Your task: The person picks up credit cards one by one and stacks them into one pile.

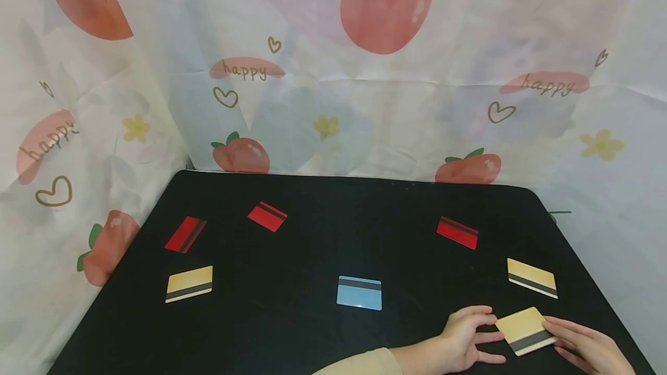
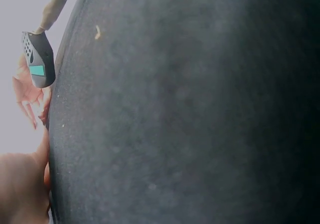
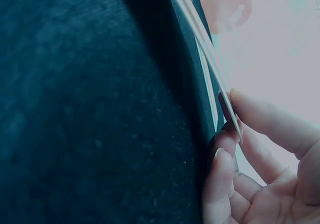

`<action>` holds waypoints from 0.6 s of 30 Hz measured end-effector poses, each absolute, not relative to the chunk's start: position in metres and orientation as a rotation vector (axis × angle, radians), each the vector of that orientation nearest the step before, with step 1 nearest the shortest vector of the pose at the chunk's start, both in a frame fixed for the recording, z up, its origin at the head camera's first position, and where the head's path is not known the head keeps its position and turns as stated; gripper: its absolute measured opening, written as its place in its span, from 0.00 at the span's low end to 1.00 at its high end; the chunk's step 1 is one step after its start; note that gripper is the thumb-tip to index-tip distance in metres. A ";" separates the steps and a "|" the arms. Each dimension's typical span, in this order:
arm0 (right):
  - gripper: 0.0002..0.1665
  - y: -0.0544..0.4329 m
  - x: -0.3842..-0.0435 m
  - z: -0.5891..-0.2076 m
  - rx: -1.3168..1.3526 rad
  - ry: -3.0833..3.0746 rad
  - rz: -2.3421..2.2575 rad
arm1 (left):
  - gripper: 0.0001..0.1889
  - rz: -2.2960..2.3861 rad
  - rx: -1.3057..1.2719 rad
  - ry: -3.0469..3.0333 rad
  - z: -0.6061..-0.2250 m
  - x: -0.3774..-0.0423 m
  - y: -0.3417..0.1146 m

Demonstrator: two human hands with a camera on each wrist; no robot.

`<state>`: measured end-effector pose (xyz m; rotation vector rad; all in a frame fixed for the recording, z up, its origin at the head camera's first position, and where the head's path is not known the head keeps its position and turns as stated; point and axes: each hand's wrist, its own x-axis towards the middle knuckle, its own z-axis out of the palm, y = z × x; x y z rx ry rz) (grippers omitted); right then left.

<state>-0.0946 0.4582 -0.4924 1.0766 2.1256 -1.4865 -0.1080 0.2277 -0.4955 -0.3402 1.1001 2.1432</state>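
Observation:
At the table's front right, my right hand (image 1: 591, 346) pinches a gold card (image 1: 523, 328) with a dark stripe by its right edge. The right wrist view shows this card (image 3: 215, 68) edge-on and tilted, between the thumb and fingers of the right hand (image 3: 265, 164). My left hand (image 1: 461, 337) is at the card's left side with fingers spread. Its fingertips reach the card's left corner; whether they touch it I cannot tell. Just behind lies another gold card (image 1: 532, 278). Only part of the left hand (image 2: 22, 184) shows in the left wrist view.
On the black table (image 1: 292, 328) lie a blue card (image 1: 359, 297) in the middle, a red card (image 1: 455, 235) at the right, two red cards (image 1: 182, 236) (image 1: 264, 219) at the back left and a gold card (image 1: 190, 279) at the left. A printed curtain (image 1: 312, 120) hangs behind.

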 end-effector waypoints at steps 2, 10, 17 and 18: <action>0.37 0.457 -0.095 -0.492 1.110 2.122 -1.488 | 0.11 2.168 -0.335 1.111 -0.497 -0.107 0.228; 0.61 0.448 -0.095 -0.487 1.179 2.099 -1.468 | 0.12 2.249 -0.338 1.167 -0.499 -0.106 0.231; 0.64 0.448 -0.095 -0.486 1.089 2.041 -1.554 | 0.13 2.252 -0.315 1.148 -0.500 -0.107 0.229; 0.65 0.447 -0.096 -0.486 1.093 2.027 -1.579 | 0.14 2.251 -0.309 1.147 -0.500 -0.107 0.228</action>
